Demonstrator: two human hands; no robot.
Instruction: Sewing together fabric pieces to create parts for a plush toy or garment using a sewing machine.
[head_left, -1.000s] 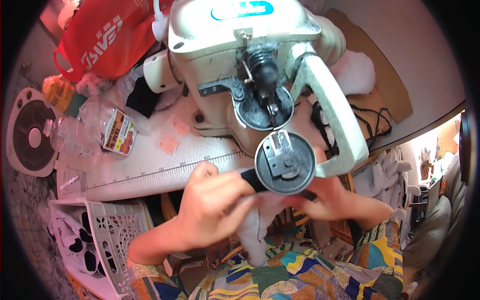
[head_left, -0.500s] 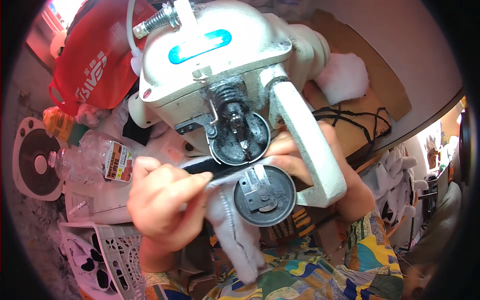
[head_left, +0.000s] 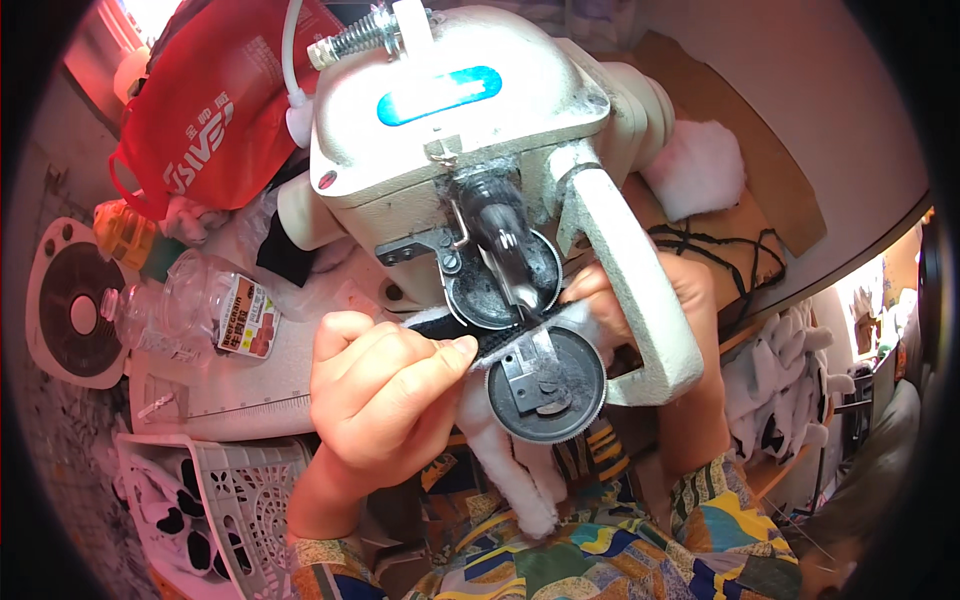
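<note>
A cream-coloured sewing machine (head_left: 450,140) with two dark toothed discs stands before me. Pinched at the left of the discs, white plush fabric (head_left: 515,480) with a black strip (head_left: 490,342) is in my left hand (head_left: 385,395), thumb on top. The fabric runs between the upper disc (head_left: 545,270) and the lower disc (head_left: 550,425), its loose end hanging toward my lap. My right hand (head_left: 690,300) is partly hidden behind the machine's slanted arm (head_left: 635,270); its fingers close on the white plush at the discs' right side. The needle area is blurred.
A clear plastic jar (head_left: 195,305) and a round fan-like unit (head_left: 80,310) are at the left. Below sits a white basket (head_left: 220,455) of black-and-white pieces. A red bag (head_left: 220,110) is behind; white plush (head_left: 697,170) and black cord (head_left: 740,245) lie at the right.
The machine and its surroundings sit farther right in the picture. My left hand has shifted right and holds its pinch. The needle mechanism is now blurred, and the hanging plush has changed shape.
</note>
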